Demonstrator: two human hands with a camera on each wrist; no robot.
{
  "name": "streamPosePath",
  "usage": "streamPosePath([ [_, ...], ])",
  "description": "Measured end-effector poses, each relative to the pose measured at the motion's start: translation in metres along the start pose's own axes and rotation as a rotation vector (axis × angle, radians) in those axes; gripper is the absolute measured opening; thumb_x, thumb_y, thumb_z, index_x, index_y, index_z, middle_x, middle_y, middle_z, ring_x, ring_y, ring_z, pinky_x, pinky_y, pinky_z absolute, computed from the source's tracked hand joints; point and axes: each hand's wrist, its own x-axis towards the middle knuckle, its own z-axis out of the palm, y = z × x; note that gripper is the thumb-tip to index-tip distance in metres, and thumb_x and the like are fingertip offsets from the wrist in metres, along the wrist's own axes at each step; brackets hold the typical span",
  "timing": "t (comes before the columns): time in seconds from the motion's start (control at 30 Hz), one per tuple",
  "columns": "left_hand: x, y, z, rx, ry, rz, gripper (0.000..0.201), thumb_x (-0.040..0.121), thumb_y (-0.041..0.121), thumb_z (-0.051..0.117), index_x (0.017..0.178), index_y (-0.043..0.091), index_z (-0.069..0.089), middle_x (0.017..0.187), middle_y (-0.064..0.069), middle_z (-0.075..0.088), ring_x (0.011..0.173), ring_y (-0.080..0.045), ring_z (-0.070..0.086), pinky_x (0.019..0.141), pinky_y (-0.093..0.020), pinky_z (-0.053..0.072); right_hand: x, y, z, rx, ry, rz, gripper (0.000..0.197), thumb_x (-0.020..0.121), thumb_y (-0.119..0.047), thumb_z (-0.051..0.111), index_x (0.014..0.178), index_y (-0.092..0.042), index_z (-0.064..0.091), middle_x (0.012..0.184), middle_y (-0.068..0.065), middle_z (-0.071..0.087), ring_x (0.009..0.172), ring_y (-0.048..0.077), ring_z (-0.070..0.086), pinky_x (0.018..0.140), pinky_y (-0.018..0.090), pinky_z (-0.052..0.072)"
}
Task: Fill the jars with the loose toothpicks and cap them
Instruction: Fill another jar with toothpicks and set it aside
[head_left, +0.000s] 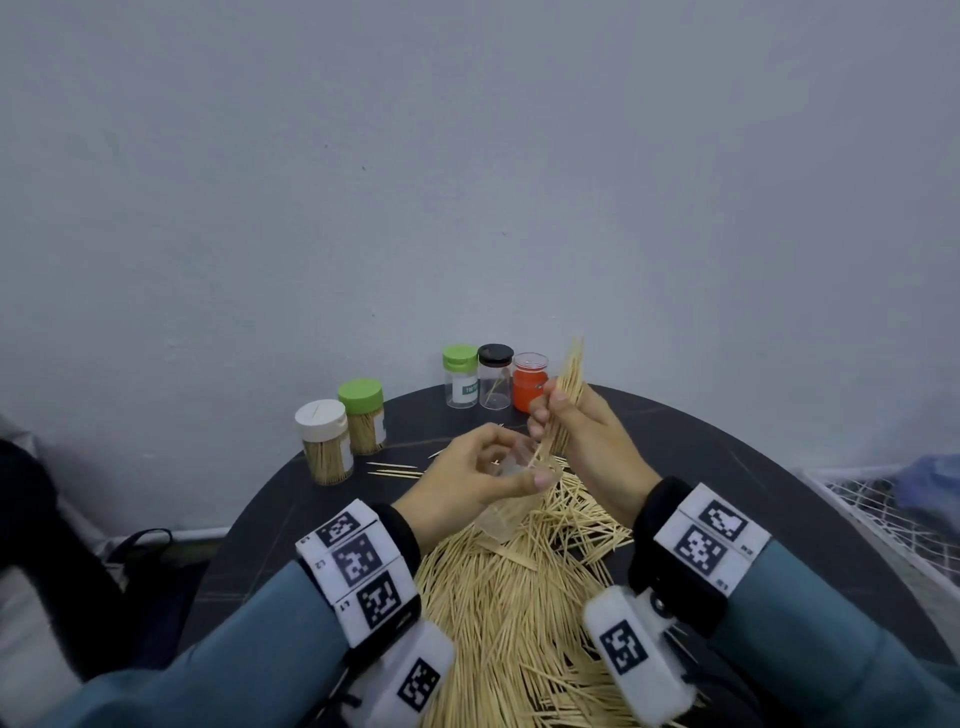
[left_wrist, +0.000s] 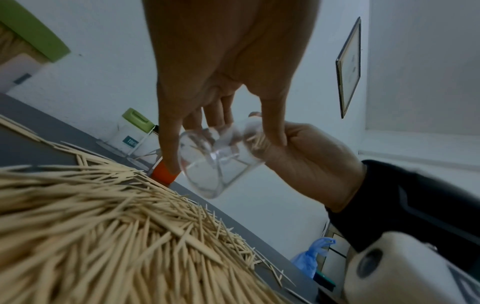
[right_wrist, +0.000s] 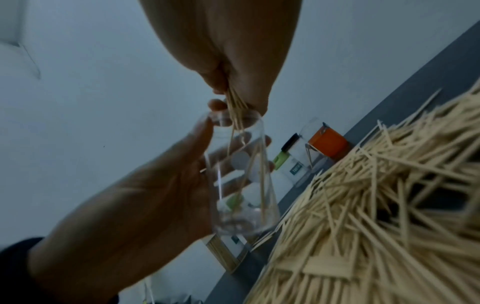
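I'm mid-fill: my left hand (head_left: 470, 480) grips the clear jar (right_wrist: 240, 179) tilted above the toothpick pile (head_left: 519, 597), my right hand (head_left: 582, 431) clutches a bundle (head_left: 566, 395) at its mouth. Next I judge: align, then slide in.

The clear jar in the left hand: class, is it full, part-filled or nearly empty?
Nearly empty. The clear jar, uncapped, holds only a few toothpicks; the right hand is feeding a bundle into its mouth.
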Motion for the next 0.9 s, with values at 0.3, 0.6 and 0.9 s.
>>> streamPosePath([
  [0.3, -0.002, 0.004, -0.001, -0.029, 0.005, 0.025, 0.072, 0.051, 0.056, 0.077, 0.111, 0.022, 0.059, 0.112, -0.002, 0.067, 0.108, -0.015, 0.061, 0.099, -0.037, 0.047, -0.007, 0.004, 0.003, 0.042, 0.033, -0.025, 0.021, 0.102, -0.016, 0.03, 0.097, -0.015, 0.05, 0.086, -0.001, 0.072, 0.091, 0.015, 0.067, 0.088, 0.033, 0.051],
  [0.6, -0.005, 0.013, -0.001, -0.065, 0.03, 0.082, 0.056, 0.065, 0.035, 0.074, 0.114, 0.013, 0.06, 0.111, -0.006, 0.067, 0.105, -0.018, 0.062, 0.099, -0.038, 0.048, -0.012, 0.011, 0.006, -0.072, 0.007, 0.052, 0.032, 0.101, -0.017, 0.034, 0.117, -0.005, 0.059, 0.117, 0.0, 0.066, 0.115, 0.014, 0.058, 0.102, 0.032, 0.043],
  [0.9, -0.006, 0.014, -0.005, -0.088, 0.028, 0.083, 0.057, 0.065, 0.039, 0.073, 0.117, 0.022, 0.059, 0.112, -0.001, 0.067, 0.107, -0.014, 0.062, 0.096, -0.034, 0.049, -0.009, 0.014, -0.001, -0.149, -0.11, 0.09, 0.01, 0.093, -0.024, 0.049, 0.087, -0.017, 0.053, 0.12, 0.01, 0.062, 0.118, 0.025, 0.054, 0.109, 0.049, 0.031],
])
